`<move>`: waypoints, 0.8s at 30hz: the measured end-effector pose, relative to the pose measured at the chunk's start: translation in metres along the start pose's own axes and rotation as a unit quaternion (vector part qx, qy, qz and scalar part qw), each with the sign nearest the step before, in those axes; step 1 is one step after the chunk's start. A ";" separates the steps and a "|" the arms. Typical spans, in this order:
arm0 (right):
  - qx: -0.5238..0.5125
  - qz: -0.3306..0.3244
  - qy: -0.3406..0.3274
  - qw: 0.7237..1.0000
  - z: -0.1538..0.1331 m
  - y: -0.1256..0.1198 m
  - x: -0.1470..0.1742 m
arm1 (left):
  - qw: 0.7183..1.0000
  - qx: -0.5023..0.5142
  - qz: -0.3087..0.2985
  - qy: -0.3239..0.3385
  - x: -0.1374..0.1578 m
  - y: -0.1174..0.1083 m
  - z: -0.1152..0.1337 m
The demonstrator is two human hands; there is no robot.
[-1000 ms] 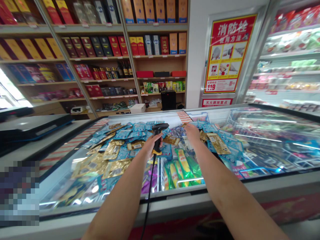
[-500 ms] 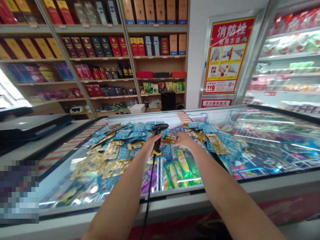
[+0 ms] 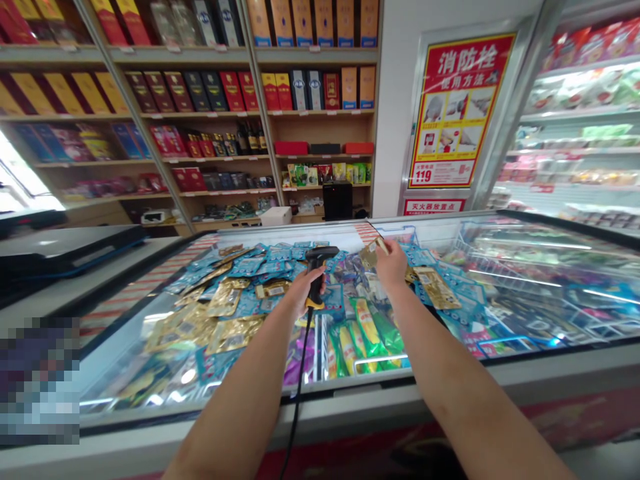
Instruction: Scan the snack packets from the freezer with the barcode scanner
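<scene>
My left hand (image 3: 302, 291) is wrapped round the handle of a black and yellow barcode scanner (image 3: 320, 255), its cable trailing down toward me. To the right, my right hand (image 3: 392, 264) pinches a small gold packet (image 3: 369, 256) above the freezer's glass top. Left of the scanner lies a heap of blue packets (image 3: 247, 267) mixed with gold packets (image 3: 226, 298). Beyond my right wrist are more blue packets (image 3: 463, 303) and a gold packet (image 3: 436, 288). Fingers of the right hand partly cover the packet it holds.
Under the glass of the chest freezer (image 3: 350, 393) are green and yellow corn-like packs (image 3: 367, 323) and wire baskets. A flat dark device (image 3: 90, 250) stands at the left. Shelves of boxed goods (image 3: 200, 93) rise behind, beside a red fire hydrant sign (image 3: 460, 110).
My right hand has moved right and slightly up, away from the scanner, carrying the gold packet. The left hand and the scanner stay almost in place.
</scene>
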State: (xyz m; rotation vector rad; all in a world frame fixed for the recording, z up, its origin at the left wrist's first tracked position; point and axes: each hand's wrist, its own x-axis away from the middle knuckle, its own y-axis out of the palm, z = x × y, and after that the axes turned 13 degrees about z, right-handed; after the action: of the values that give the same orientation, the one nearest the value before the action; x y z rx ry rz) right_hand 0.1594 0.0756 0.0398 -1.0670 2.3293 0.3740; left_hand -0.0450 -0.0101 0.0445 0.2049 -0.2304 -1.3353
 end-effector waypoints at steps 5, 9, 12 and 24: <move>-0.001 0.032 -0.042 0.999 -0.008 -0.004 0.004 | 1.000 -0.004 0.006 -0.002 0.000 0.000 0.000; -0.001 0.027 -0.041 0.999 -0.010 -0.003 0.006 | 1.000 0.001 0.010 -0.010 0.000 0.001 0.000; 0.041 -0.028 -0.027 0.998 -0.009 0.000 0.007 | 1.000 0.007 0.016 -0.016 0.001 0.002 0.001; 0.204 -0.234 -0.011 0.951 0.015 0.007 0.014 | 1.000 0.006 0.010 -0.020 0.000 0.002 0.000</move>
State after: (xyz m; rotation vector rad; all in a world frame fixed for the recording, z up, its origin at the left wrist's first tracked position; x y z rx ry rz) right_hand 0.1514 0.0785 0.0198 -1.3318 1.9275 -0.2644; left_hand -0.0437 -0.0095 0.0454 0.1854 -0.2744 -1.3201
